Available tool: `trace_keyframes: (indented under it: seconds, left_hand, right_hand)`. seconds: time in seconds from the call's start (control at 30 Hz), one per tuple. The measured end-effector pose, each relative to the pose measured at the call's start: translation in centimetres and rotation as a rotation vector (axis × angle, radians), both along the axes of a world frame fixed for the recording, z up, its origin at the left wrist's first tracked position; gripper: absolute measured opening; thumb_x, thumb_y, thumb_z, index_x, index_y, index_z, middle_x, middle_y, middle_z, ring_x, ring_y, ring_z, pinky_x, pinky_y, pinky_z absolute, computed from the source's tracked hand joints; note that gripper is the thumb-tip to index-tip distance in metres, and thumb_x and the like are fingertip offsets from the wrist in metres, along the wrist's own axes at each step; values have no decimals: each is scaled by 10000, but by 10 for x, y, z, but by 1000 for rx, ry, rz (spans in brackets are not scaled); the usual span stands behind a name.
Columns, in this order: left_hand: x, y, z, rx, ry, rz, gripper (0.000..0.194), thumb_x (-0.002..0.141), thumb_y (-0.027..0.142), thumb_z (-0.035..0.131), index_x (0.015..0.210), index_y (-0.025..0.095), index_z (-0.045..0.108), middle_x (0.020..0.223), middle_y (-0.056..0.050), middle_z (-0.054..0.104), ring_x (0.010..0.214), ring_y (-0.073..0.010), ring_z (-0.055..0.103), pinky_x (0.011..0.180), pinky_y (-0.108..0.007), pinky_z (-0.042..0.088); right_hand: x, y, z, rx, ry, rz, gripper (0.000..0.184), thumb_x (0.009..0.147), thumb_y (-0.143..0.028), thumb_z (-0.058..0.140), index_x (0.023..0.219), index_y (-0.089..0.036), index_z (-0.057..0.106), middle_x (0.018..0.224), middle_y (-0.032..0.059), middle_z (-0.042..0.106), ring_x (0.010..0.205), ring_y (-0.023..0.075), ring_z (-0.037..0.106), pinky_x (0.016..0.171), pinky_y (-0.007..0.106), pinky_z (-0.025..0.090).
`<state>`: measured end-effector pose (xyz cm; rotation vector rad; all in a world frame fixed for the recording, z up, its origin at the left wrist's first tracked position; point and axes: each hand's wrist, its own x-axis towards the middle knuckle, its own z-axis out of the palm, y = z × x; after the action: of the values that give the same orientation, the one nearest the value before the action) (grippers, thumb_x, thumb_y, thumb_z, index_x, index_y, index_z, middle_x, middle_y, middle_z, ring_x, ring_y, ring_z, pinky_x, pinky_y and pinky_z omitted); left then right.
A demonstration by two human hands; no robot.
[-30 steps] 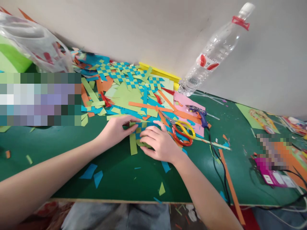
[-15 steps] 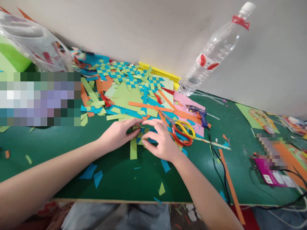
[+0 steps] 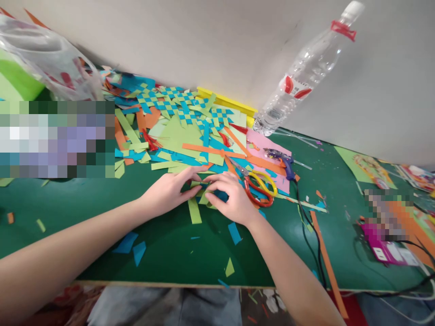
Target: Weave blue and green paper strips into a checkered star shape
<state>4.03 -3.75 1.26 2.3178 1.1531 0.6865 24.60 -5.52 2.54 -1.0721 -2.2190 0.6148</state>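
Between my two hands is a small weave of green and blue paper strips [image 3: 195,211], partly hidden by my fingers. My left hand [image 3: 168,190] pinches its left and far side with thumb and fingertips. From the right, my right hand [image 3: 231,194] grips the weave, its thumb and fingers closed on the strips. One green strip end hangs toward me over the table. Just right of my right hand lie scissors [image 3: 260,186] with red and yellow handles, blades pointing away to the left. Several finished-looking blue and green woven pieces [image 3: 163,102] are heaped beyond my hands.
A glue gun [image 3: 285,163] lies on pink paper [image 3: 282,183], its black cord [image 3: 314,226] running to the front edge. A clear plastic bottle [image 3: 306,68] leans at the wall. A plastic bag [image 3: 64,63] stands back left. Paper scraps dot the green table [image 3: 163,253].
My fingers have shifted on the paper weave, and it is tilted more. The hanging green strip has swung slightly right. My right thumb has moved closer to its fingers.
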Motion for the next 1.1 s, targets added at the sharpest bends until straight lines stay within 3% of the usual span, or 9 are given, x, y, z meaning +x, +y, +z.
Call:
trace_keyframes:
  seconds: [0.2, 0.37, 0.53, 0.67, 0.9, 1.1]
  left_hand:
    - [-1, 0, 3, -81, -61, -35, 508, 869, 399, 509, 1331, 252, 360, 1052, -48, 651, 914, -170, 635, 792, -290, 508]
    - [-3, 0, 2, -159, -48, -74, 663, 809, 490, 573, 1370, 241, 324, 1180, -91, 589, 1050, -228, 583, 862, -349, 492]
    - [-4, 0, 7, -195, -107, -123, 606, 855, 466, 506, 1374, 213, 324, 1191, -105, 575, 1089, -234, 556, 909, -356, 463]
    - [0, -3, 13, -153, -25, -146, 698, 770, 491, 610, 1353, 233, 327, 1320, -110, 506, 1149, -263, 532, 944, -373, 444]
    - [5, -3, 4, -27, 51, -22, 573, 809, 404, 591, 1314, 247, 370, 1207, -69, 600, 1044, -219, 596, 875, -341, 474]
    - [3, 1, -1, -30, 69, -42, 505, 832, 404, 569, 1283, 256, 398, 1210, -56, 597, 1050, -210, 591, 889, -327, 462]
  right_hand:
    - [0, 2, -1, 58, 46, -62, 84, 867, -235, 548, 799, -223, 595, 950, 8, 666, 912, 157, 597, 930, 392, 377]
    - [1, 3, -2, 72, 66, -118, 75, 859, -242, 556, 800, -223, 599, 966, 18, 661, 931, 165, 594, 908, 386, 394]
    - [2, 2, -2, 70, 59, -128, 69, 854, -255, 563, 809, -228, 607, 991, 20, 659, 958, 173, 593, 915, 394, 394]
    - [2, 3, -2, 82, 50, -135, 70, 851, -250, 561, 803, -228, 607, 995, 27, 655, 965, 181, 593, 930, 408, 384]
    - [1, 1, -1, 78, 39, -116, 62, 846, -239, 569, 797, -220, 602, 994, 22, 651, 968, 174, 582, 939, 404, 373]
    - [-1, 1, -2, 72, 14, -91, 76, 850, -249, 566, 796, -221, 611, 977, 18, 650, 946, 165, 585, 946, 402, 363]
